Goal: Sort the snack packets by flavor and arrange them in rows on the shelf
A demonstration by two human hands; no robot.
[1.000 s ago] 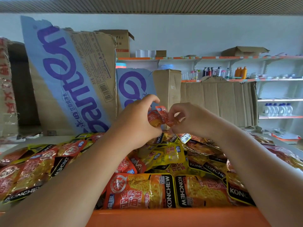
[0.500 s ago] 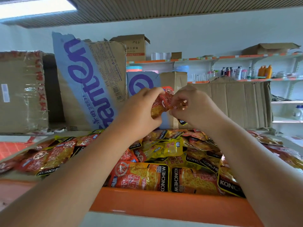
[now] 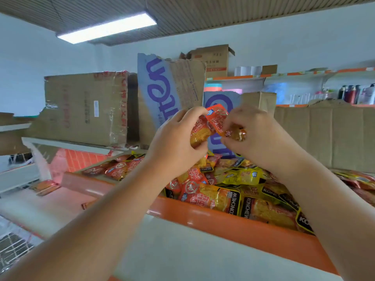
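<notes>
Snack packets (image 3: 216, 121), likely light and slippery, best pinched at sealed edges, are gripped by left hand (image 3: 174, 138) and right hand (image 3: 261, 136).

In the middle of the frame, the raised packet (image 3: 216, 121) is red-orange with white characters. Below it, the heap of packets (image 3: 211, 197) shows red-orange, golden yellow and black bands with white letters. A few yellow packets (image 3: 241, 176) lie among them. The shelf edge (image 3: 223, 222) is orange. In the upper centre, the brown cardboard (image 3: 162, 88) carries a light blue panel with purple letters.
</notes>
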